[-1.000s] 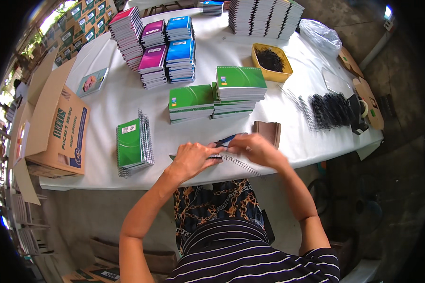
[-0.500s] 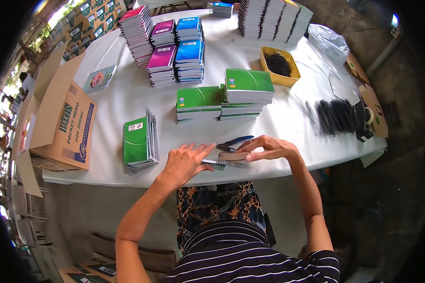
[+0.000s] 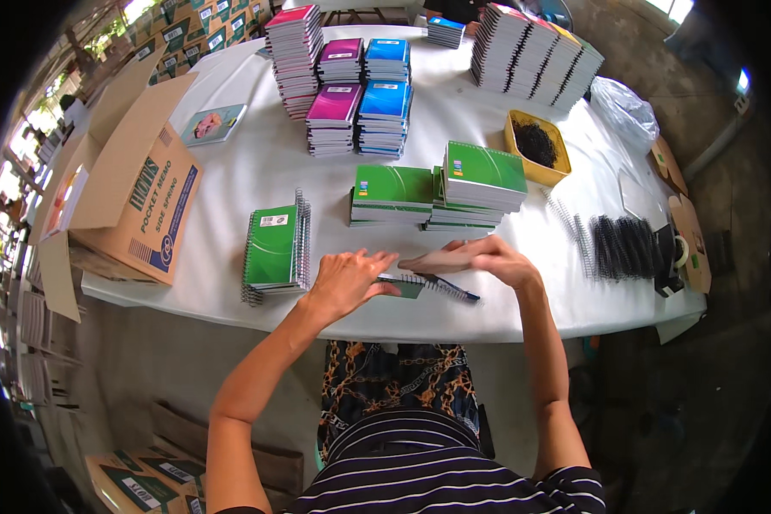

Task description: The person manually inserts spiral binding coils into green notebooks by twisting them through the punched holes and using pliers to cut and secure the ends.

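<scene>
My left hand (image 3: 347,278) grips a small notebook (image 3: 407,290) near the table's front edge, fingers on top and thumb at its near side. A dark wire coil (image 3: 441,287) runs along the notebook's edge and sticks out to the right. Above that coil my right hand (image 3: 493,259) is stretched out flat, its fingers blurred by motion; whether they touch the wire I cannot tell. Pliers with blue handles (image 3: 467,296) lie just beyond and partly behind the coil. Left of my left hand stands a pile of coil-bound green notebooks (image 3: 272,244).
Stacked green notebooks (image 3: 394,184) lie ahead, with magenta (image 3: 334,103) and blue stacks (image 3: 385,101) behind. A yellow tub (image 3: 559,171) holds black pieces. Loose black coils (image 3: 623,248) lie at right. An open carton (image 3: 158,210) stands at left.
My right hand has flattened and moved slightly over the coil. The pliers' handle now shows to the right of the coil. My left hand keeps its grip; the whole view has shifted.
</scene>
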The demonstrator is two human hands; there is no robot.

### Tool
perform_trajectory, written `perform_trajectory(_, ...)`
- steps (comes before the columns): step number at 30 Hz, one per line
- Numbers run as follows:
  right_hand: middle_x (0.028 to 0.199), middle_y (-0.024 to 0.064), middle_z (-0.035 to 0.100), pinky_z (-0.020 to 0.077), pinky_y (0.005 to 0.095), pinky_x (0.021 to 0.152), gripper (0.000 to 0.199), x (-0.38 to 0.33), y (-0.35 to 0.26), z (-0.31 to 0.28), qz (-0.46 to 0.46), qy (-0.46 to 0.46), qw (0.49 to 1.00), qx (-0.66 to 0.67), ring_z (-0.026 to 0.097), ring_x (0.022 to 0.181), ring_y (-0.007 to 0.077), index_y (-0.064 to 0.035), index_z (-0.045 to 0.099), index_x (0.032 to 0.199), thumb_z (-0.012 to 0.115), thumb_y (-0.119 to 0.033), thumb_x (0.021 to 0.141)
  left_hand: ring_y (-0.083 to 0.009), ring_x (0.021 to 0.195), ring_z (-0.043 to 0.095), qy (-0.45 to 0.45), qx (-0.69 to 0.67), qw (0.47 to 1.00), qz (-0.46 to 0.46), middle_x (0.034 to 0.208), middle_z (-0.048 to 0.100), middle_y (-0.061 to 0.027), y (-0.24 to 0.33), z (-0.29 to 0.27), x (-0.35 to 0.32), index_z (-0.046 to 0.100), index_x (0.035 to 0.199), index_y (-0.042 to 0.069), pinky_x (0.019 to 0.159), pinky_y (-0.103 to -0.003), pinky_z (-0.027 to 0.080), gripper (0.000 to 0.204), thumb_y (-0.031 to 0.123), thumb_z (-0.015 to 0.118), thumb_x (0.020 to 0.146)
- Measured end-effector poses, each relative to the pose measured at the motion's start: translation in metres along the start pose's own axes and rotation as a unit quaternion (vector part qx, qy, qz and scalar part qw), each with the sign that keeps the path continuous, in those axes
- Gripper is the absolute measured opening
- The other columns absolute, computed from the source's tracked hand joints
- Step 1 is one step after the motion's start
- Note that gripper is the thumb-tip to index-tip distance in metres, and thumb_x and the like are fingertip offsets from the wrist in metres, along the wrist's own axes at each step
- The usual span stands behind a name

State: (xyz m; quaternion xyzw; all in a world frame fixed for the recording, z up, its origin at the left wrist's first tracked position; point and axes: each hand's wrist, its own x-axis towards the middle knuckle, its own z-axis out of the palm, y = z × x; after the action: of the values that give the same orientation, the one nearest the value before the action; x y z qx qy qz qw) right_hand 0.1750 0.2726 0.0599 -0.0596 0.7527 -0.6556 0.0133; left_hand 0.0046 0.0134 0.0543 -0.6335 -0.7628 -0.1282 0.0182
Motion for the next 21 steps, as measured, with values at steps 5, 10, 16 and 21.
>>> perform_trajectory(5, 0.119, 0.0169, 0.067, 0.0415, 0.0377, 0.101, 0.051, 0.017, 0.003, 0.008, 0.046, -0.013, 0.996, -0.070, 0.059, 0.114, 0.0273, 0.0016, 0.071, 0.111, 0.066, -0.045, 0.089, -0.0301, 0.108, 0.066, -0.042, 0.000, 0.998, -0.048, 0.120, 0.068, -0.0019, 0.001, -0.010, 0.000, 0.060, 0.129, 0.016, 0.078, -0.042, 0.058, 0.063, 0.057, 0.063, 0.080)
perform_trajectory(10, 0.119, 0.0144, 0.067, 0.0414, 0.0365, 0.101, 0.055, 0.026, 0.002, 0.006, 0.056, -0.028, 0.996, -0.058, 0.058, 0.115, 0.0260, 0.0021, 0.070, 0.114, 0.069, -0.044, 0.084, -0.0273, 0.100, 0.067, -0.006, -0.005, 0.999, -0.043, 0.118, 0.067, -0.0009, -0.006, -0.004, -0.004, 0.061, 0.127, 0.014, 0.070, -0.042, 0.058, 0.064, 0.057, 0.064, 0.079)
perform_trajectory(16, 0.120, 0.0152, 0.066, 0.0412, 0.0360, 0.100, 0.054, 0.034, 0.004, 0.010, 0.028, -0.027, 0.999, -0.017, 0.058, 0.113, 0.0256, 0.0016, 0.070, 0.114, 0.068, -0.044, 0.085, -0.0301, 0.119, 0.060, 0.055, -0.088, 0.989, -0.102, 0.142, 0.053, -0.0024, -0.012, -0.002, -0.009, 0.043, 0.145, 0.028, 0.086, -0.041, 0.057, 0.081, 0.052, 0.073, 0.073)
perform_trajectory(21, 0.118, 0.0147, 0.066, 0.0406, 0.0351, 0.101, 0.051, 0.040, 0.018, 0.007, 0.023, -0.018, 0.999, 0.018, 0.058, 0.113, 0.0245, 0.0027, 0.069, 0.113, 0.067, -0.042, 0.088, -0.0303, 0.115, 0.062, 0.117, -0.253, 0.947, -0.163, 0.142, 0.052, -0.0075, -0.006, 0.003, -0.013, 0.028, 0.152, 0.028, 0.087, -0.039, 0.057, 0.101, 0.035, 0.083, 0.067)
